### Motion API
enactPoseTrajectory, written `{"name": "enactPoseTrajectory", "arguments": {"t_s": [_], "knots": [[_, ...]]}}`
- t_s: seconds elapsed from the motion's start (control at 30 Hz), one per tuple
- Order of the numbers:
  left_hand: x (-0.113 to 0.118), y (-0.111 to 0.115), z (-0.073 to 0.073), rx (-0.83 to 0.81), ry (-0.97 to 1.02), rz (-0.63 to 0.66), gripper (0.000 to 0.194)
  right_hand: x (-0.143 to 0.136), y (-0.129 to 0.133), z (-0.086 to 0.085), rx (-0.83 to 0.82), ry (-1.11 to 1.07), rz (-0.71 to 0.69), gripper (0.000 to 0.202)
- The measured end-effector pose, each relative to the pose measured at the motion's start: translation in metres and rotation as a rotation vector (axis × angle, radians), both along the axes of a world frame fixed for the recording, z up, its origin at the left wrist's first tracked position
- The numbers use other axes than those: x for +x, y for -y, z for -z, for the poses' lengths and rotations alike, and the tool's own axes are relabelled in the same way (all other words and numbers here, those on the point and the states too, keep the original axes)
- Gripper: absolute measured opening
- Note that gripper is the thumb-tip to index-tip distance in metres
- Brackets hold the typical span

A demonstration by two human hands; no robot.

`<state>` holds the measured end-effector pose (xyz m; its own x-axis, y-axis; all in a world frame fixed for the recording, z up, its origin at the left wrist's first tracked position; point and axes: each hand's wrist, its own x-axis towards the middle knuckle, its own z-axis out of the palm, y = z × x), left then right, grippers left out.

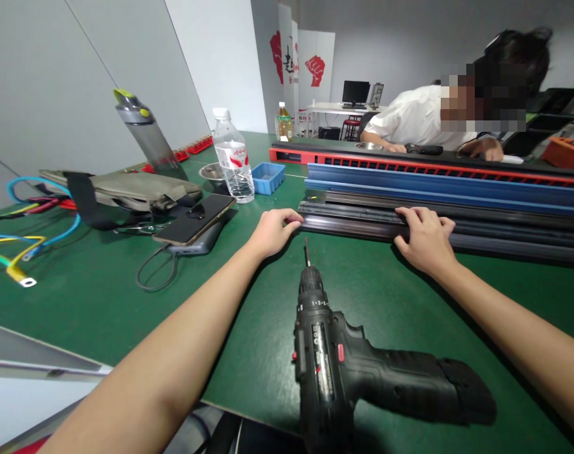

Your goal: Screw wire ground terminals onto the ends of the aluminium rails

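Clamping fingers (412, 217) on dark rail (348, 226), left hand (274, 232) and right hand (426, 241); green tabletop (263, 315) below, grey wall (400, 38) beyond.

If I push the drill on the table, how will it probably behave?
The drill lies on its side, handle out sideways, so it should slide or swing rather than roll. Its bulky body may make it feel heavy. The thin bit points toward the rails and might catch on them.

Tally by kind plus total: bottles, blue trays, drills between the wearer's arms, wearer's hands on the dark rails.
Bottles: 3 (clear bottle, grey bottle, amber bottle)
Blue tray: 1
Drill: 1
Hands on dark rails: 2 (left hand, right hand)
Total: 7
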<state>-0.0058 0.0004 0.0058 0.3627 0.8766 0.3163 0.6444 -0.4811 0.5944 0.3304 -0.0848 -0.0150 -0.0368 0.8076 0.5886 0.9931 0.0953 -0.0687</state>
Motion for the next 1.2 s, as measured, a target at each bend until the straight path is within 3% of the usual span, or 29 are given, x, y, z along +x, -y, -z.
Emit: {"name": "enactPoseTrajectory", "arguments": {"t_s": [0.33,0.47,0.63,0.73,0.77,0.87,1.03,1.2], "knots": [[-0.005,0.005,-0.003,-0.074,0.011,0.046,0.022,0.001,0.01,-0.003,0.04,-0.058,-0.075,0.041],[-0.004,0.007,-0.004,-0.177,0.064,0.125,0.026,-0.012,0.022,-0.019,0.021,-0.101,-0.257,0.03],[-0.003,0.009,-0.004,-0.254,0.082,0.172,0.031,-0.065,0.067,-0.059,-0.298,-0.104,-0.617,0.026],[-0.002,0.009,-0.004,-0.232,0.063,0.185,0.038,-0.103,0.112,-0.078,-0.577,0.021,-0.701,0.041],[-0.002,0.009,-0.004,-0.222,0.056,0.19,0.041,-0.113,0.126,-0.081,-0.662,0.055,-0.693,0.054],[-0.002,0.01,-0.005,-0.204,0.038,0.199,0.043,-0.133,0.153,-0.079,-0.76,0.137,-0.488,0.081],[-0.001,0.012,-0.007,-0.177,0.042,0.192,0.043,-0.14,0.153,-0.066,-0.913,0.31,-0.458,0.087],[-0.001,0.012,-0.007,-0.145,0.005,0.195,0.043,-0.137,0.151,-0.058,-0.918,0.214,-0.475,0.091]]}}
